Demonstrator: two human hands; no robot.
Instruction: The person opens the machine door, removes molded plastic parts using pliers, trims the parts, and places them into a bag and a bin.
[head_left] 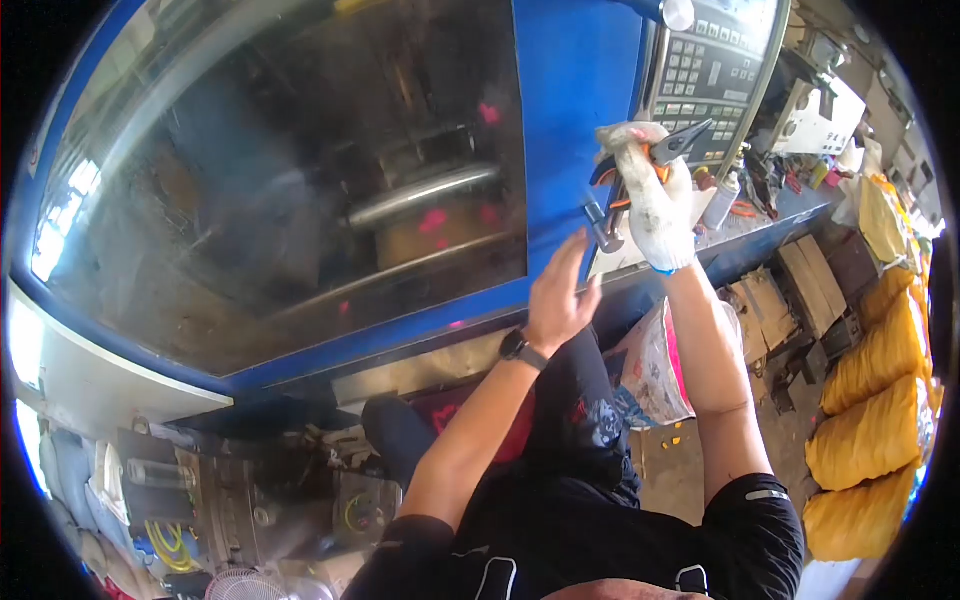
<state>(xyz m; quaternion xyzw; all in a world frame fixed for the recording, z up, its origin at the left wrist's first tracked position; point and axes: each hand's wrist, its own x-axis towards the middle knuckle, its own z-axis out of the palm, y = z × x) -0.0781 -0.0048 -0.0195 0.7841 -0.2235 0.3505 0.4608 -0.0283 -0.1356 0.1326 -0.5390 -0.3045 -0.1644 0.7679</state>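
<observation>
**Gloved hand grips pliers at the machine door**

Right of centre in the upper frame, the right hand [655, 205], in a white knit glove, is closed around orange-handled pliers [668, 150], their jaws pointing up-right toward the control panel [710, 70]. Just below and left of it, the bare left hand [560, 295] is open, fingers spread, holding nothing, near the door handle [600, 228] on the blue sliding door [575, 90].

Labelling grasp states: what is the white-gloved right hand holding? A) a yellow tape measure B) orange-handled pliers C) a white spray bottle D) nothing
B: the white-gloved right hand is closed round the orange-handled pliers, whose dark tips point toward the grey keypad control panel; the bare left hand holds nothing.
</observation>
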